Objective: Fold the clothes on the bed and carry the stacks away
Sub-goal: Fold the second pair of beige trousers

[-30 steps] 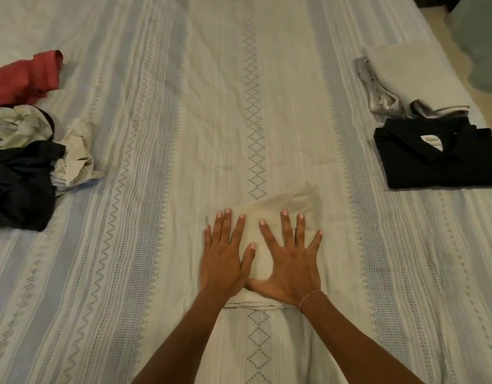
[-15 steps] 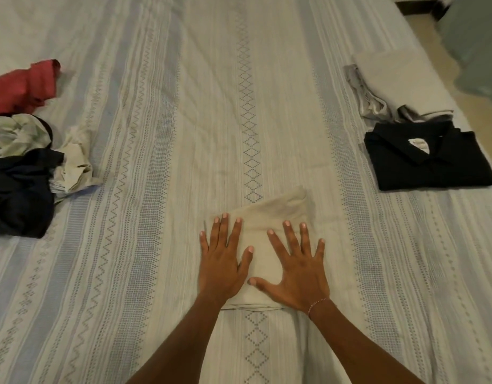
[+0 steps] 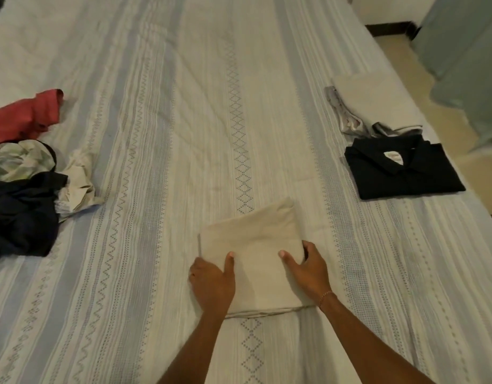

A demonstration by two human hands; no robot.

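A folded beige garment (image 3: pixel 253 239) lies on the striped bedspread (image 3: pixel 161 134) in front of me. My left hand (image 3: pixel 211 284) grips its left edge, thumb on top and fingers tucked under the side. My right hand (image 3: pixel 308 270) grips the right edge the same way, thumb lying on the cloth. A folded black polo shirt (image 3: pixel 402 170) lies at the right, with a folded beige and grey stack (image 3: pixel 375 106) just beyond it. A heap of unfolded clothes sits at the left: a red piece (image 3: pixel 26 115), a pale patterned piece (image 3: pixel 20 162), a dark navy piece (image 3: pixel 20 214).
The bed's right edge runs close past the folded stacks, with tan floor (image 3: pixel 433 79) beyond. A grey-green curtain or cloth (image 3: pixel 466 56) hangs at the far right. A crumpled cream cloth (image 3: pixel 78 187) sticks out of the left heap.
Both hands were lying flat with spread fingers on top of the beige garment. They have slid apart to its left and right edges and closed round them.
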